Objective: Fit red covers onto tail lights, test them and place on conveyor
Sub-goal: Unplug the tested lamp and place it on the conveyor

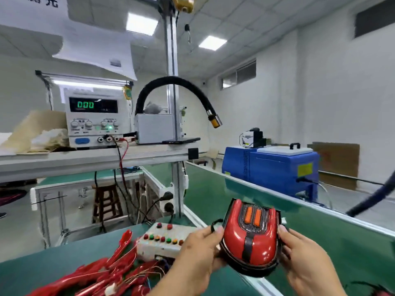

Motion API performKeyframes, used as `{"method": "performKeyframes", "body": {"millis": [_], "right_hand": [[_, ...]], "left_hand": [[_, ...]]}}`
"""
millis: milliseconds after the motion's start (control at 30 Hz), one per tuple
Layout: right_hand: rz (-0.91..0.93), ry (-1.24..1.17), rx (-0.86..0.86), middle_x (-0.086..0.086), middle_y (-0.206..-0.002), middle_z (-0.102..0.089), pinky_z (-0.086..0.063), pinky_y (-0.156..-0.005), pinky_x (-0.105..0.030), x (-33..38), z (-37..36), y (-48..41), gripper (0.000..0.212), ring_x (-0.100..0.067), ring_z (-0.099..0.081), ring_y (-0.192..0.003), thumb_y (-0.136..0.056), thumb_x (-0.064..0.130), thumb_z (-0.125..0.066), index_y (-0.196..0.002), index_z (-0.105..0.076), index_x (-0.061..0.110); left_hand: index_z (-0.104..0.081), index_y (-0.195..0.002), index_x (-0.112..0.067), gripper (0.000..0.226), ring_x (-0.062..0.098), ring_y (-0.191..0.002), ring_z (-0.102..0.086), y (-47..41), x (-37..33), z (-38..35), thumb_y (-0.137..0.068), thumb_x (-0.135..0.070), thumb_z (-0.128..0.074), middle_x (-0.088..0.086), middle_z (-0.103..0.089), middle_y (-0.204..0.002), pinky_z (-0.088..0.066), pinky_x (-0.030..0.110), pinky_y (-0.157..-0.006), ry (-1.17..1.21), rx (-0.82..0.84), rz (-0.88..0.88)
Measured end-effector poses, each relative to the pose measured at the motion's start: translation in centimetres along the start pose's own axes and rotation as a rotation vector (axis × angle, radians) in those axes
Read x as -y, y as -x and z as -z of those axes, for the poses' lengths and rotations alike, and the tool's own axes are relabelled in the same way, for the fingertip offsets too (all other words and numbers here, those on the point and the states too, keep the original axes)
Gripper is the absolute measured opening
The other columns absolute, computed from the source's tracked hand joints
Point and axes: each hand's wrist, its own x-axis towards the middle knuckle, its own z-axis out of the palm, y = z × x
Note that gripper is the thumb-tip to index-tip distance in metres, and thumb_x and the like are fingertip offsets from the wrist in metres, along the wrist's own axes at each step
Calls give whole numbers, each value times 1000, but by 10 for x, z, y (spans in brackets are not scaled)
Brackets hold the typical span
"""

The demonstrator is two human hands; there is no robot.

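Both hands are holding one tail light [250,236] up in front of me. My left hand [196,255] is curling around its left edge, thumb lying against the red cover [261,242]. My right hand [303,259] is gripping the right edge, fingers wrapping behind. The tail light is hanging above the aluminium rail [263,286] where the bench mat meets the conveyor [277,201], its glossy face tilting toward me.

Going left to right, the heap of loose red covers [102,272] is crowding the bench's near left corner. The white test box [166,240] is sitting just beside my left hand, and the green conveyor is running wide beyond the rail, giving room past my right hand.

I am counting two orange strips in the tail light and nine buttons on the test box, two above a row of seven. The loose red covers are blurring together, perhaps half a dozen.
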Motion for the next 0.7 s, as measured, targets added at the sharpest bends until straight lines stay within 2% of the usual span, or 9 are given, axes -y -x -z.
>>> {"method": "performKeyframes", "body": {"millis": [67, 167, 267, 400, 467, 533, 600, 667, 700], "right_hand": [[35, 35, -48, -11, -79, -74, -56, -57, -30, 1, -2, -13, 8, -19, -68, -63, -91, 2, -62, -97, -64, -2], [62, 108, -126, -21, -96, -71, -55, -82, -44, 2, -8, -40, 17, -29, -66, -82, -88, 7, -68, -99, -69, -6], [32, 203, -186, -23, -88, -71, -54, -80, -48, 7, -14, -70, 19, -33, -66, -79, -84, 13, -74, -77, -69, -4], [-14, 262, -186, -21, -76, -67, -47, -67, -43, 9, -16, -110, 20, -30, -59, -70, -80, 9, -70, -68, -64, -6], [-42, 272, -145, -19, -70, -62, -41, -65, -39, 4, -19, -122, 13, -25, -53, -68, -82, 5, -65, -70, -64, 0], [-90, 253, -66, -19, -72, -66, -47, -67, -39, -5, -25, -132, 17, -27, -58, -65, -90, 5, -57, -77, -66, 0], [-152, 220, 36, -21, -77, -71, -56, -67, -41, -12, -35, -137, 25, -30, -65, -61, -94, 2, -47, -84, -69, 0], [-171, 229, 110, -26, -88, -72, -60, -66, -46, -15, -45, -141, 30, -33, -69, -69, -95, 1, -42, -95, -72, 3], [-168, 246, 139, -29, -96, -70, -59, -73, -51, -15, -51, -142, 30, -36, -68, -78, -96, 1, -42, -102, -71, 4]], "left_hand": [[-72, -92, 1, 26, 21, -68, -70, -17, -3, -10, -100, -17, -56, 14, -76, -84, -57, 29, -56, 22, -85, 34], [-67, -94, 6, 25, 25, -73, -69, -40, -9, -23, -98, -17, -58, 16, -73, -85, -60, 35, -56, 39, -180, 87], [-62, -103, 9, 23, 28, -75, -69, -60, -14, -34, -97, -13, -59, 21, -71, -95, -62, 44, -63, 38, -191, 131], [-61, -102, 10, 18, 28, -71, -67, -79, -14, -43, -96, -7, -60, 23, -68, -101, -58, 36, -46, 89, -208, 144], [-64, -100, 7, 15, 28, -77, -69, -86, -8, -45, -96, -7, -61, 22, -70, -101, -59, 35, -51, 100, -244, 93], [-69, -96, -1, 10, 29, -87, -71, -89, 3, -44, -95, -7, -61, 17, -74, -96, -62, 40, -69, 26, -281, -25], [-74, -95, -13, 11, 25, -91, -71, -88, 17, -42, -94, -9, -63, 7, -76, -90, -58, 43, -86, -195, -328, -191], [-73, -102, -25, 15, 12, -88, -69, -82, 29, -42, -93, -18, -63, -4, -74, -91, -54, 32, -88, -423, -395, -302], [-70, -107, -29, 18, 9, -89, -66, -81, 33, -43, -93, -23, -62, -4, -72, -95, -52, 29, -87, -492, -437, -331]]}}
